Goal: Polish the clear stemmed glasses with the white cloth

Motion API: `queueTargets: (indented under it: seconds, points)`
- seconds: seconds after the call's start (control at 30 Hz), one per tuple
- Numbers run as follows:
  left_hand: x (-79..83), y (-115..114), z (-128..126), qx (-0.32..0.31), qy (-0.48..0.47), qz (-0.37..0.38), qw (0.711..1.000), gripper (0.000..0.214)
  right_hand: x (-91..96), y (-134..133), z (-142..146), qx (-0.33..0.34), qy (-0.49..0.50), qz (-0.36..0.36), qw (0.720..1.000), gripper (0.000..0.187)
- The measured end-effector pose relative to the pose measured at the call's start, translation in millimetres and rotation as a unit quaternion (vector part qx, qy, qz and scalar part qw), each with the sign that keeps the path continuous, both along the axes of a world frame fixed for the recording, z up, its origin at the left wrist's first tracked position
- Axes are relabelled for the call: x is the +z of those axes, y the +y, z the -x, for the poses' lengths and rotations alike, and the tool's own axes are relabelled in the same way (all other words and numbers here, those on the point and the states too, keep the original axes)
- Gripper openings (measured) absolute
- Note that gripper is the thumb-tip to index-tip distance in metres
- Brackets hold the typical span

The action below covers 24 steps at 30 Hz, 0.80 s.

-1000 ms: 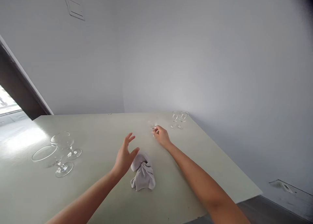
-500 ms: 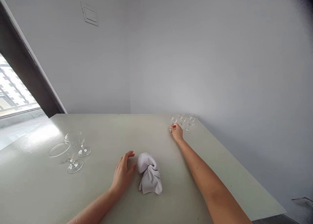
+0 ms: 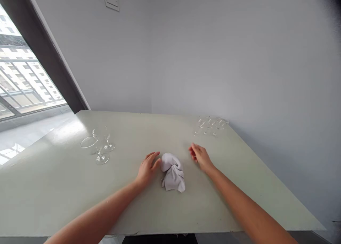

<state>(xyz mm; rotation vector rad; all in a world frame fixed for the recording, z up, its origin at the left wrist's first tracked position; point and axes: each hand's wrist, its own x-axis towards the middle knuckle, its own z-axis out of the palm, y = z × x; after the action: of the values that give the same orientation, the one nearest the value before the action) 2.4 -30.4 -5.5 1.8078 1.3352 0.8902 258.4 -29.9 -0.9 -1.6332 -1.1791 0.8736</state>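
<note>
A crumpled white cloth [image 3: 173, 170] lies in the middle of the pale table [image 3: 133, 130]. My left hand [image 3: 147, 167] rests flat on the table with its fingertips touching the cloth's left side; it holds nothing. My right hand [image 3: 201, 157] hovers low to the right of the cloth, fingers loosely stretched out and empty. Three small stemmed glasses [image 3: 211, 125] stand in a row near the far right corner, well beyond my right hand. Two wide coupe glasses [image 3: 99, 146] stand at the left.
The table sits in a corner between two white walls. A window with a dark frame [image 3: 50, 55] is at the left. The table's front edge [image 3: 160, 233] is close to me and its right edge runs diagonally.
My right hand let go of a small glass, now standing with the two others at the far right, and drew back toward the cloth. My left hand slid up to the cloth.
</note>
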Motion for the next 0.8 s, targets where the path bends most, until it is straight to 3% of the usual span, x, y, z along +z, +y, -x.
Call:
queueTargets:
  seconds: [0.1,0.2,0.3,0.4,0.47,0.57,0.67,0.73,0.8]
  points:
    - [1.1,2,-8,-0.040,-0.011,0.017,0.999,0.039,14.0,-30,35,0.183,-0.040,0.018,0.982,0.037]
    - [16.1,6,-16,-0.051,-0.076,0.032,0.995,0.034,33.2,-41,52,0.194,-0.058,0.005,0.979,0.024]
    - [43.5,13,-18,-0.062,-0.195,0.035,0.978,0.030,54.6,-44,54,0.206,0.068,0.006,0.976,0.017]
    - [64.6,17,-17,-0.098,-0.258,0.037,0.960,0.030,68.2,-47,59,0.258,0.231,0.024,0.938,0.032]
    - [66.7,16,-15,-0.087,-0.245,0.026,0.965,0.032,68.4,-48,70,0.261,0.310,0.054,0.913,0.040]
    - [53.5,6,-7,0.012,-0.205,-0.009,0.979,0.033,57.6,-42,84,0.201,0.383,0.101,0.896,0.036]
    - [33.9,-9,19,0.119,-0.215,-0.040,0.969,0.024,43.0,-29,82,0.102,0.431,0.100,0.891,0.029]
    - [22.6,-17,48,0.229,-0.227,-0.085,0.943,0.022,34.5,-20,73,0.037,0.442,0.097,0.891,0.026]
    - [14.2,-21,80,0.369,-0.229,-0.123,0.893,0.029,27.2,-13,63,-0.015,0.441,0.106,0.891,0.023]
